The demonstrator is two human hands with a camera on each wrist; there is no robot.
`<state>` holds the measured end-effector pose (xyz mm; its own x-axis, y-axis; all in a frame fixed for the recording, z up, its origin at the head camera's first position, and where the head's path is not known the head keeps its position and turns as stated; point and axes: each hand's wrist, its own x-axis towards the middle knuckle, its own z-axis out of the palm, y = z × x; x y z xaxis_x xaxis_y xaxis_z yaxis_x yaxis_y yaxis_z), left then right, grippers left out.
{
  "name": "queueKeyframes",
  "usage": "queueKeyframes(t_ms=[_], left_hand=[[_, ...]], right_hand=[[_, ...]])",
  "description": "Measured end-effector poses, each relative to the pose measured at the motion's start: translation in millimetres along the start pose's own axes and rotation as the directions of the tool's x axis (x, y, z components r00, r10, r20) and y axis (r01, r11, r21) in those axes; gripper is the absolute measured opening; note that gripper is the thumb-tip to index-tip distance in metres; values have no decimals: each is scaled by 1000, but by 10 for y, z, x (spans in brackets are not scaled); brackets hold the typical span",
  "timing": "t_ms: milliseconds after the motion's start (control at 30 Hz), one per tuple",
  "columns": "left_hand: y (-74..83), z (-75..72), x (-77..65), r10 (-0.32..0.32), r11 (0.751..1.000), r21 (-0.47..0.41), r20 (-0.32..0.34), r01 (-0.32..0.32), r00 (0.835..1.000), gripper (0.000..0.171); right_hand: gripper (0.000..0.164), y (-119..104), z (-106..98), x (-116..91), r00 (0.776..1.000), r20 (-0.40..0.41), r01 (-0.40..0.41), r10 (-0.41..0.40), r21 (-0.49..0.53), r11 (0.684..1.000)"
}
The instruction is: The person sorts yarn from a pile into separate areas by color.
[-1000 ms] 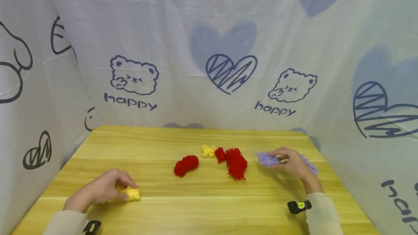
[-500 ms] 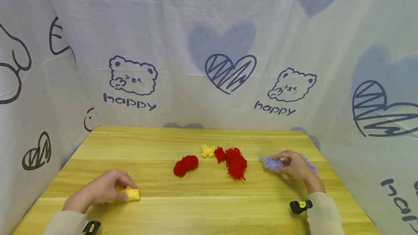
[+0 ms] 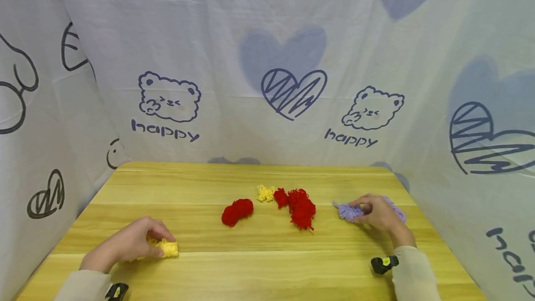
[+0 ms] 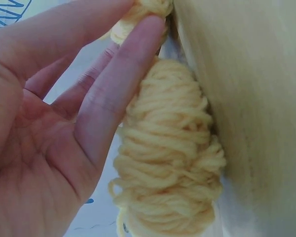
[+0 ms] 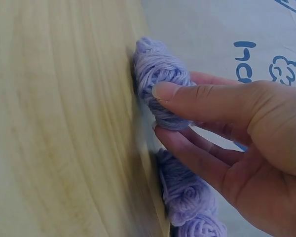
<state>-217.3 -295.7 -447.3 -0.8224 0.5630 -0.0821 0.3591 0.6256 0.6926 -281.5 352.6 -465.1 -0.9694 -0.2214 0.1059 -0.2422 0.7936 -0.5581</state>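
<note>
At the table's left, my left hand (image 3: 131,240) pinches a yellow yarn bundle (image 3: 169,248) between thumb and fingers. The left wrist view shows that pinched bundle (image 4: 142,19) at the top and a larger wound yellow yarn bundle (image 4: 167,153) lying beside the thumb. On the right side, my right hand (image 3: 378,212) grips a lilac yarn bundle (image 3: 350,212), its thumb across the front of the bundle (image 5: 160,66) in the right wrist view. More lilac yarn (image 3: 394,209) lies behind that hand, seen as another lilac bundle (image 5: 185,190) below the fingers.
Mid-table lie a red yarn bundle (image 3: 237,212), a small loopy yellow yarn piece (image 3: 265,193), a small red yarn piece (image 3: 281,197) and a larger shaggy red bundle (image 3: 302,209). A printed cloth (image 3: 234,120) hangs behind the wooden table (image 3: 251,273).
My right hand has shifted right and slightly nearer with the lilac yarn bundle, closer to the other lilac yarn. The left hand stays where it was.
</note>
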Motion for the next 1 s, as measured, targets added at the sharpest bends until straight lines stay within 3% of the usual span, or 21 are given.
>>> queueKeyframes(t_ms=[633,867,1000], left_hand=[[-1,14,-3,-8,1000,0,-2,8,1000,28],[1,7,1,-19,1000,14,-3,19,1000,29],[7,5,4,-21,1000,21,-3,21,1000,28]], right_hand=[[35,-96,-127,-60,999,30,-41,44,-83,996],[34,-127,-139,-43,1000,-14,-21,20,-121,992],[31,-122,-79,-13,1000,-17,20,-21,-88,996]])
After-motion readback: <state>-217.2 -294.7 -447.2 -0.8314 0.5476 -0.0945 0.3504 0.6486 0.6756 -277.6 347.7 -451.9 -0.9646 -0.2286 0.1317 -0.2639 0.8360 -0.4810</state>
